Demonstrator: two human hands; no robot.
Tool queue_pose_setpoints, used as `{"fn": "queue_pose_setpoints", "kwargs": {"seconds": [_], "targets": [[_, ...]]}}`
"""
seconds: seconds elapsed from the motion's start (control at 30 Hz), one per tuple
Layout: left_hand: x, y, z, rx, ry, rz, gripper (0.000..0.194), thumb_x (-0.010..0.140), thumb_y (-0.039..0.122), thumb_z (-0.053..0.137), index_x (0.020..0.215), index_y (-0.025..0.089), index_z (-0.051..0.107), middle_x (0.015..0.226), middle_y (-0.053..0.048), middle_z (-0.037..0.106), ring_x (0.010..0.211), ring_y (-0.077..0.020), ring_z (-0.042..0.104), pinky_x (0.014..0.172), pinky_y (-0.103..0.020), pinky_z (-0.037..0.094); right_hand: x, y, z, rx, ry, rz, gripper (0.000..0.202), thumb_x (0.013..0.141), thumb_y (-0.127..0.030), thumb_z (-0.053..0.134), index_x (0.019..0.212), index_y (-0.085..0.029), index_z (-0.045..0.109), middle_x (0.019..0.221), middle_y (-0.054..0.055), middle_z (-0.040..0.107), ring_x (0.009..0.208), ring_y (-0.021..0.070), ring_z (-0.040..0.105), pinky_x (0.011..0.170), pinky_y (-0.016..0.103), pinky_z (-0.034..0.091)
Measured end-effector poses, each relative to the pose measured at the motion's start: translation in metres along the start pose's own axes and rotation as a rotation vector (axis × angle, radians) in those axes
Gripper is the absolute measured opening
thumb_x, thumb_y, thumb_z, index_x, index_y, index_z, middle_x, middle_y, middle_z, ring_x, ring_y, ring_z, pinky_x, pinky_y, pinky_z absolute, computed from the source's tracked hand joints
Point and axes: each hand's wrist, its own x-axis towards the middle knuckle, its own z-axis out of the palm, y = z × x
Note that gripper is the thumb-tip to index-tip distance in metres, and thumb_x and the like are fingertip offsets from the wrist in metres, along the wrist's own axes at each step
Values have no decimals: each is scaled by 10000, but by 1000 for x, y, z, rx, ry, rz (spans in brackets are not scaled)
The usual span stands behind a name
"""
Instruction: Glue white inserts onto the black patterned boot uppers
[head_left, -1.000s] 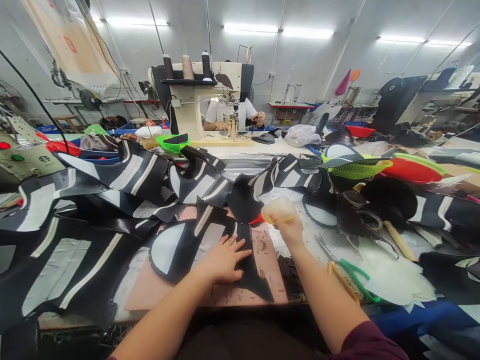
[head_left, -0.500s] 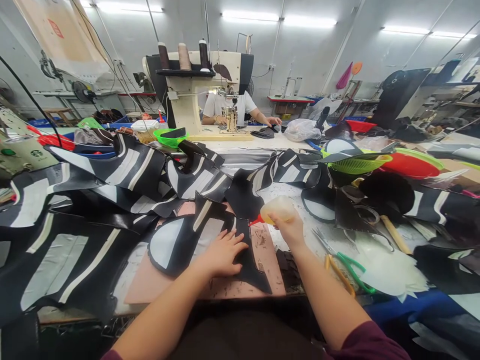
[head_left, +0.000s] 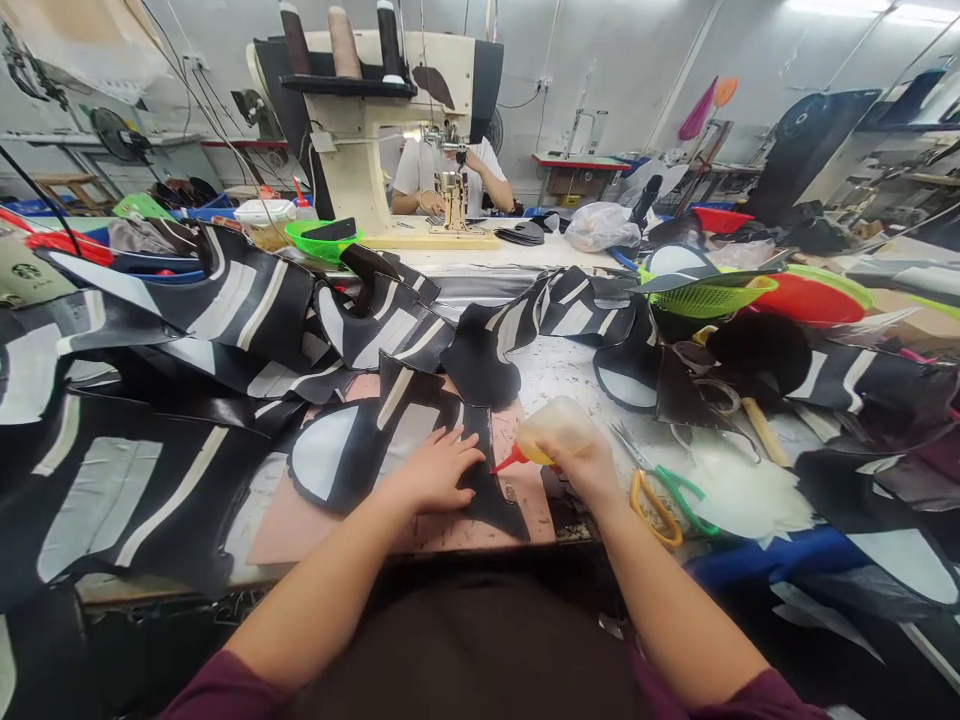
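A squeeze bottle point(head_left: 559, 428) with a red nozzle and yellowish liquid is gripped in my right hand point(head_left: 589, 465). It lies tilted, its nozzle tip at the right edge of a black shoe-upper piece point(head_left: 349, 415). My left hand point(head_left: 435, 470) rests flat on that piece with fingers spread. White patches and a pale strip show on the piece, and a rounded light-blue part is at its left end. Under it lies a pink board point(head_left: 281, 530). Whether liquid is leaving the nozzle is too small to tell.
Similar black pieces point(head_left: 105, 490) are heaped at left. Scissors point(head_left: 656, 500) with orange and green handles lie right of my right hand, beside a wooden-handled tool point(head_left: 765, 430). Behind stands a sewing machine point(head_left: 352, 170); a person point(head_left: 487, 175) sits beyond it. A green basket point(head_left: 712, 295) stands at right.
The nozzle tip has moved down along the piece's right edge. My left hand stays flat on the piece. The view has tilted downward, and the other person's one arm has risen from the table.
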Motion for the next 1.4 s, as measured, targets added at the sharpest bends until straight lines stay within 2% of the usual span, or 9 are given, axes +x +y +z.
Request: {"fn": "queue_pose_setpoints", "kwargs": {"seconds": [0.2, 0.4, 0.7, 0.87, 1.0, 1.1, 1.2, 1.3, 1.4], "targets": [[1, 2, -2, -6, -20, -7, 495, 744, 345, 571, 1218, 232, 483, 1449, -55, 296, 1344, -284, 210, 1102, -473, 147, -14, 9, -15, -49, -12, -42, 593, 475, -464, 797, 938, -132, 630, 833, 101, 674, 753, 293, 628, 555, 412, 547], [2, 5, -3, 1, -17, -18, 493, 743, 341, 576, 1216, 239, 484, 1451, -42, 295, 1349, -272, 198, 1105, -460, 144, -18, 7, -31, -90, -37, -122, 608, 472, -422, 801, 997, -167, 629, 896, 79, 680, 851, 293, 624, 742, 449, 527], [3, 5, -2, 32, -10, -8, 520, 742, 350, 579, 1238, 227, 480, 1445, -51, 310, 1341, -280, 219, 1104, -453, 149, -27, -4, -44, -163, -1, -151, 562, 462, -455, 779, 927, -171, 644, 833, 60, 678, 793, 259, 621, 704, 378, 527], [-12, 17, 3, 140, 206, -41, 374, 769, 362, 587, 1100, 191, 559, 1348, -101, 435, 1229, -284, 393, 1037, -418, 288, -35, -2, -53, -44, -80, 4, 568, 428, -452, 799, 898, -174, 639, 718, 41, 651, 633, 222, 604, 449, 285, 481], [-34, 34, 12, 195, 417, -255, 410, 846, 508, 441, 956, 139, 581, 1028, -164, 575, 960, -311, 526, 841, -435, 419, -34, 10, -59, 222, -223, 142, 532, 427, -492, 787, 820, -187, 599, 649, 24, 606, 566, 194, 560, 387, 260, 415], [-48, 36, 22, 191, 359, -308, 347, 871, 410, 422, 964, 123, 593, 953, -161, 593, 875, -305, 544, 784, -433, 439, -29, 10, -58, 439, -179, 180, 532, 449, -517, 759, 842, -212, 573, 709, 27, 599, 621, 198, 561, 428, 265, 419], [-68, 17, 24, 48, 235, -165, 275, 851, 229, 428, 1063, 170, 593, 1111, -106, 597, 967, -245, 556, 858, -365, 441, -24, -1, -55, 609, -112, 195, 524, 466, -498, 757, 879, -232, 573, 797, 29, 598, 662, 178, 556, 422, 228, 382], [-99, -14, 11, -86, 71, -69, 352, 798, 122, 404, 1037, 251, 627, 1167, -14, 605, 1071, -188, 538, 974, -356, 384, -21, -12, -54, 708, -98, 189, 493, 450, -462, 783, 839, -245, 571, 820, 18, 590, 633, 143, 524, 392, 189, 318], [-126, -32, -11, 33, 72, -243, 418, 694, 18, 396, 901, 260, 667, 1149, 17, 620, 1191, -240, 451, 1042, -503, 274, -21, -16, -55, 745, -109, 179, 468, 442, -440, 794, 794, -246, 555, 816, 11, 584, 596, 124, 491, 383, 179, 287]]}}
